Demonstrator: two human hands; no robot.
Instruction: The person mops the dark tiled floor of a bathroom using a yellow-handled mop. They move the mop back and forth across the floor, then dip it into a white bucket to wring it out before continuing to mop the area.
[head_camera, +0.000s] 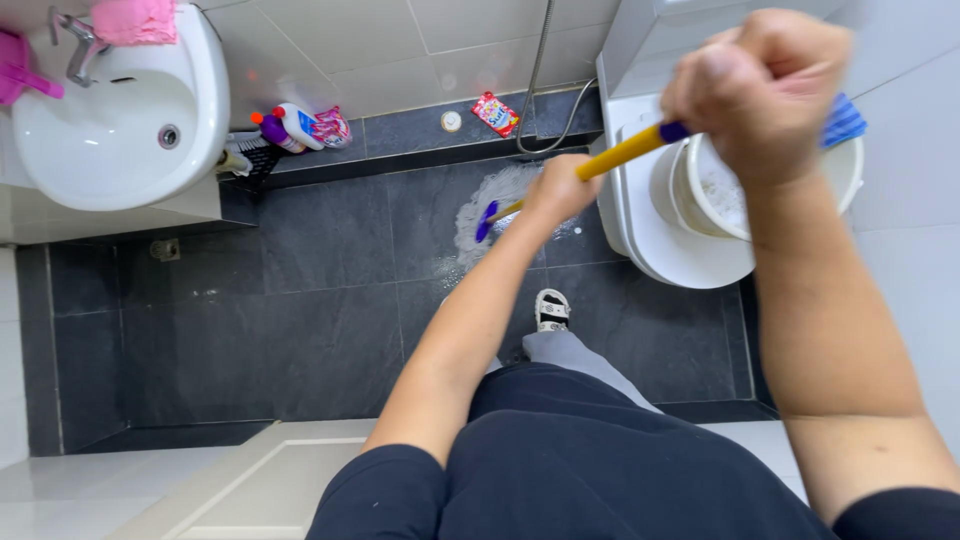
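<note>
**Both hands on the brush pole, head down in the suds**

Here we are in the bathroom, and the right hand is balled into a tight fist around the top of the yellow pole, up close and blurred. Further down, the left hand is wrapped snugly round the same pole, arm stretched out in front. Follow that pole downward and there is the purple brush head, pressed onto the dark tiled floor right in a patch of white foam, just beside the base of the toilet. The toilet stands open at the right (a blue cloth sits on its far edge). One sandalled foot is planted on the tiles just behind the foam.

Over at the left, a white basin hangs on the wall with a pink cloth at its rim. Below it, along the wall ledge, cleaner bottles lie in a cluster, with a small red packet further along, well apart from the brush.
</note>
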